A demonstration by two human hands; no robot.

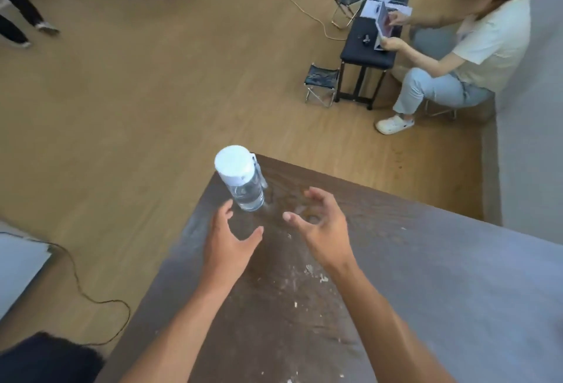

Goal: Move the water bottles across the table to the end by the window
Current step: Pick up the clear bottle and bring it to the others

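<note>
Standing upright near the far corner of the dark wooden table, a clear water bottle with a white cap was the only bottle in the head view. Its base sat close to the table's left edge, with water showing through the lower half. The left hand hovered just short of the bottle, fingers spread wide and empty, the thumb tip close beside the base; whether it brushed the plastic was hard to judge from this angle. The right hand hung over the tabletop to the right of the bottle, apart from it, fingers loosely curled and open, holding nothing. Pale flecks marked the wood nearer the camera. Beyond the table, on the wooden floor, a seated person handled papers at a black bench, with a small folding stool beside it.
</note>
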